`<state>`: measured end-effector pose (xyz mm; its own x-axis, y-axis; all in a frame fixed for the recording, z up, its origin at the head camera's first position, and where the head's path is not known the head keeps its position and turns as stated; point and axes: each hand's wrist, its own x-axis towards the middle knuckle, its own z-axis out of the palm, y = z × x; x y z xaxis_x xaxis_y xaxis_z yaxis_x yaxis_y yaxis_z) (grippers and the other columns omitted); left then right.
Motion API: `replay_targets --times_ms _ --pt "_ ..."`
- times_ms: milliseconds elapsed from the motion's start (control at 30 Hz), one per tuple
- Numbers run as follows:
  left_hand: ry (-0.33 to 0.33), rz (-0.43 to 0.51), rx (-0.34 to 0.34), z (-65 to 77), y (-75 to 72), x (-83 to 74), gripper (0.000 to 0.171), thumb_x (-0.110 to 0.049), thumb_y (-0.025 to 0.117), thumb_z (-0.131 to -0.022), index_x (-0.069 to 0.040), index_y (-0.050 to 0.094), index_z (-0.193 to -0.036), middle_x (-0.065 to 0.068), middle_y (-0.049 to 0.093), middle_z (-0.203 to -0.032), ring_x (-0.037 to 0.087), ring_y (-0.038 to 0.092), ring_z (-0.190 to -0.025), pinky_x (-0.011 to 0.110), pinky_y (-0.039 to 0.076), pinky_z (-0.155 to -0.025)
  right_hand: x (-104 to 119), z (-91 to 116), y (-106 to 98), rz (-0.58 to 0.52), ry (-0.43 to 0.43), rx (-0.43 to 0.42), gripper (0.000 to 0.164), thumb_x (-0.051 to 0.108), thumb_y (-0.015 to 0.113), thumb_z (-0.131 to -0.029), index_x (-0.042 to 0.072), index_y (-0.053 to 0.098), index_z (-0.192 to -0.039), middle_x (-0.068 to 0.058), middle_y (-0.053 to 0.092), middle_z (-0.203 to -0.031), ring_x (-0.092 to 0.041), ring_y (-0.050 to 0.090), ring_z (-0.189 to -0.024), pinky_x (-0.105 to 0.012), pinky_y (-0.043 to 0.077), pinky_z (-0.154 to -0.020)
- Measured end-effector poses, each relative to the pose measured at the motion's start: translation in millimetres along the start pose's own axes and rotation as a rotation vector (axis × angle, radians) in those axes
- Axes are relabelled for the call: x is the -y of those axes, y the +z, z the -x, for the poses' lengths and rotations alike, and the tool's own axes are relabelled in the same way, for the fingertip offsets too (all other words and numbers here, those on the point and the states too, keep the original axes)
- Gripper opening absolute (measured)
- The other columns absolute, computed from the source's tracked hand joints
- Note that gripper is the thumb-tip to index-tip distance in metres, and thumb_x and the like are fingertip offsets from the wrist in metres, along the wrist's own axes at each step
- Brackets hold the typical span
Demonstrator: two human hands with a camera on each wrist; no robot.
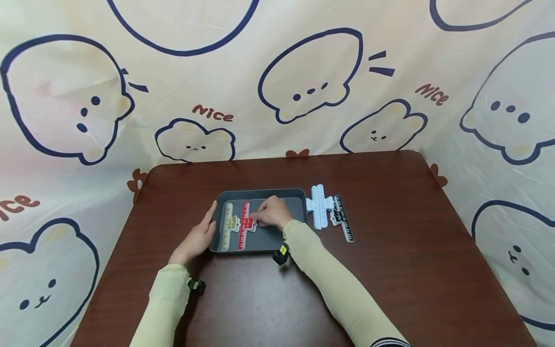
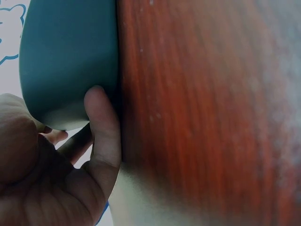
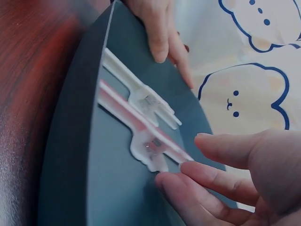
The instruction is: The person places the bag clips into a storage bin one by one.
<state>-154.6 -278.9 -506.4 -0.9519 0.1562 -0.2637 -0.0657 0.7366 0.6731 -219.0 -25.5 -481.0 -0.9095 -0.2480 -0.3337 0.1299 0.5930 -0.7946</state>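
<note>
My left hand [image 1: 200, 238] holds the dark grey tray [image 1: 256, 251] by its left side. In the left wrist view one finger [image 2: 104, 125] presses against the tray's outer wall. Inside the tray lie two plastic ruler clips, a yellow-green ruler clip [image 1: 227, 229] at the left and a red ruler clip [image 1: 244, 233] beside it. My right hand [image 1: 274, 212] is over the tray at the red clip. In the right wrist view its index and middle fingertips [image 3: 169, 181] are right at the red clip's edge, with the thumb apart from them.
Just right of the tray, on the brown table [image 1: 390, 279], lie a light blue ruler clip [image 1: 320, 207] and a black ruler clip [image 1: 344, 219], close together. A curtain [image 1: 243, 86] printed with cartoon bears hangs behind the table and along its sides.
</note>
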Motion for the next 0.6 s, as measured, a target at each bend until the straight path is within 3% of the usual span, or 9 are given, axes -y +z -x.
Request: replay_targets --times_ms 267,467,600 --pt "0.005 0.003 0.014 0.2 -0.6 -0.4 0.064 -0.026 0.028 -0.115 -0.028 -0.008 -0.168 0.025 0.011 -0.171 0.049 0.034 -0.149 0.066 0.031 -0.119 2 12 -22 0.052 -0.097 0.006 0.019 0.031 0.08 -0.093 0.012 0.083 -0.094 -0.009 0.078 -0.082 -0.018 0.072 -0.073 -0.034 0.051 -0.074" --pt "0.002 0.008 0.016 -0.7 -0.4 0.1 0.064 -0.027 0.028 -0.115 -0.03 -0.009 -0.167 0.025 0.012 -0.171 0.049 0.036 -0.148 0.066 0.031 -0.118 -6 17 -48 0.014 -0.136 0.004 0.026 0.025 0.08 -0.093 0.007 0.077 -0.113 -0.011 0.078 -0.09 -0.025 0.078 -0.085 -0.038 0.059 -0.081" --pt "0.005 0.01 0.014 -1.7 0.2 1.1 0.064 -0.028 0.029 -0.115 -0.03 -0.008 -0.167 0.024 0.012 -0.171 0.049 0.033 -0.149 0.066 0.031 -0.119 -11 22 -66 0.004 -0.161 -0.008 0.026 0.023 0.079 -0.094 0.007 0.076 -0.115 -0.01 0.078 -0.092 -0.026 0.078 -0.086 -0.039 0.06 -0.082"
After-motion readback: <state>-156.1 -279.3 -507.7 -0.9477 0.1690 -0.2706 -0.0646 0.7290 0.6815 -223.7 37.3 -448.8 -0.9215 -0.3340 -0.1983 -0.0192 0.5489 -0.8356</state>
